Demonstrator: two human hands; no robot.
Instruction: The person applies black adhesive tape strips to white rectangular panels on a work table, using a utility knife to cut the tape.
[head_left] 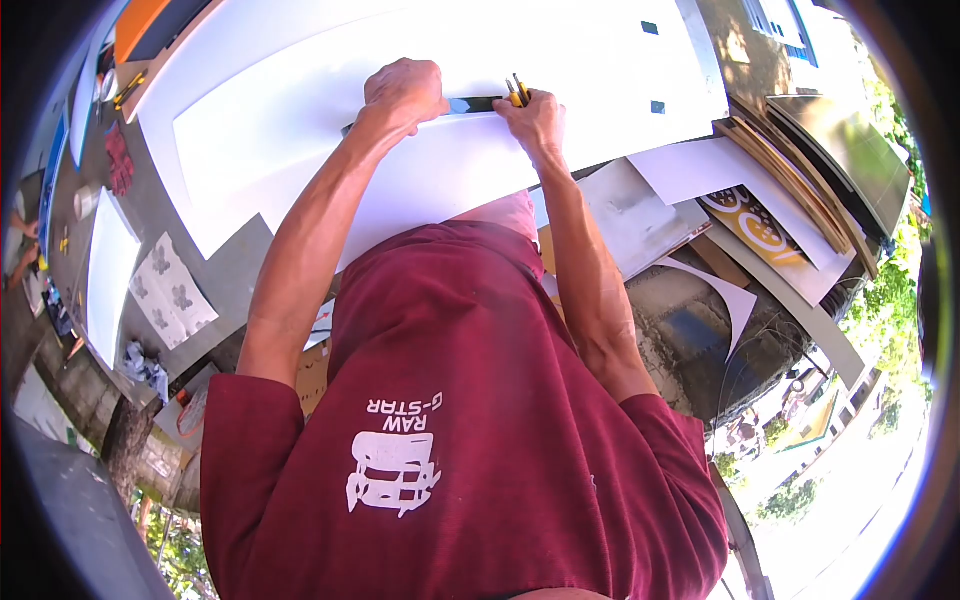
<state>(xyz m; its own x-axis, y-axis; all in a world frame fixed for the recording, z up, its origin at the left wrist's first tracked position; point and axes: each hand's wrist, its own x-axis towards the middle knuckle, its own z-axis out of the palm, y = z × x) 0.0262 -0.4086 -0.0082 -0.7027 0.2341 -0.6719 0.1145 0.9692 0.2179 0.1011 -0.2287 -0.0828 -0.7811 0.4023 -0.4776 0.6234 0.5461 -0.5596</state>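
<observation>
A large white sheet (600,60) lies in front of me, brightly lit. Across it runs a dark, narrow straight strip (475,104), perhaps a ruler. My left hand (405,92) is closed over this strip and presses it down; the strip shows on both sides of the fist. In my right hand (537,122) is a yellow and black utility knife (519,92), its handle pointing up. The fingers are wrapped round it beside the strip's right end. Its blade is hidden.
Flat boards and cut panels (630,210) are stacked on the right, one with a brown-and-yellow print (750,220). On the left lie a red glove (119,160), a roll of tape (86,203) and a patterned sheet (170,290). Another person's hand (28,240) shows at the far left.
</observation>
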